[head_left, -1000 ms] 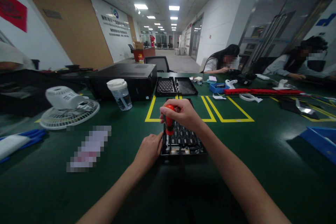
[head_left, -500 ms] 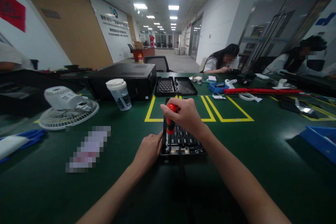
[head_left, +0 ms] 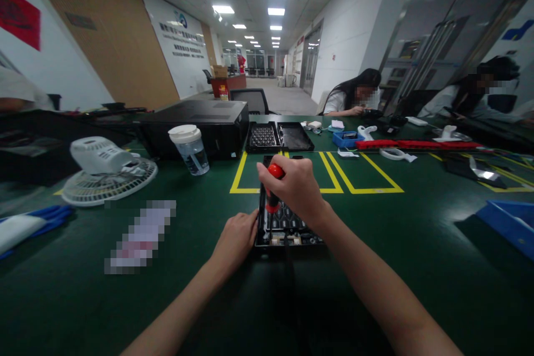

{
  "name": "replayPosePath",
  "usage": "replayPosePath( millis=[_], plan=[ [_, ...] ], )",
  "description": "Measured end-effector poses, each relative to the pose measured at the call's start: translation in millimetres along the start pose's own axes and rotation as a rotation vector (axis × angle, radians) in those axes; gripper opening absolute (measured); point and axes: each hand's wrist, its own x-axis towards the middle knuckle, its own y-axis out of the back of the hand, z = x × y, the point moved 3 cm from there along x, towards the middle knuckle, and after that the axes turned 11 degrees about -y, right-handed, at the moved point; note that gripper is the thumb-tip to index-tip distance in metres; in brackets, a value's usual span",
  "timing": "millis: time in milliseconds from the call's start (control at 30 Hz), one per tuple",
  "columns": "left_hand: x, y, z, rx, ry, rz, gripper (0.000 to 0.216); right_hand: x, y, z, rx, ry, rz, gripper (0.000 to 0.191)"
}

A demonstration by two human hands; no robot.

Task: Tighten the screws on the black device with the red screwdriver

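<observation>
The right hand [head_left: 297,189] was curled around the red-and-black handle of a screwdriver [head_left: 272,189], its fingers [head_left: 287,175] wrapped tight and pinching the grip, with the red cap showing just above the knuckles. The tool stood nearly upright, its shaft running down from under the fingers to the left part of a black open device [head_left: 287,225] lying flat on the green worktop [head_left: 417,245]. The left hand [head_left: 234,240] rested just to the left of that device, fingers pressed together and bent against its left edge, touching it.

Beyond the right-hand fingers, yellow tape lines [head_left: 334,175] marked boxes on the worktop, and further off sat a black parts tray [head_left: 279,137] with two compartments side by side. To the left of the left-hand fingers and well apart lay a pixelated patch [head_left: 139,236], then a white fan [head_left: 106,169] tipped onto its grille, and a clear cup with a white lid [head_left: 188,149] standing in front of a black case [head_left: 196,125]. Far to the right of the fingers were a blue bin [head_left: 507,222] at the worktop's edge and a long red strip [head_left: 417,145]. Two other people [head_left: 354,101] sat at the far side, bent over their own work.
</observation>
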Motion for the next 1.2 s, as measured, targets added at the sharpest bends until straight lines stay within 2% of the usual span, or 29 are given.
replayPosePath(
  millis=[433, 667, 867, 1200],
  plan=[
    [-0.1, -2.4, -2.2, 0.009, -0.008, -0.008, 0.036, -3.8, -2.6, -4.7, -0.16, -0.083, 0.068, 0.042],
    [0.7, -1.7, -1.9, 0.015, -0.001, -0.018, 0.034, -6.9, -4.7, -7.2, -0.153, -0.085, 0.103, 0.044],
    [0.1, -2.3, -2.2, 0.015, -0.004, -0.013, 0.033, -7.7, -7.6, -8.8, -0.129, -0.069, 0.089, 0.043],
    [1.1, -1.3, -2.4, 0.021, -0.005, -0.028, 0.035, -3.9, -9.8, -3.5, -0.083, -0.083, 0.038, 0.03]
  ],
)
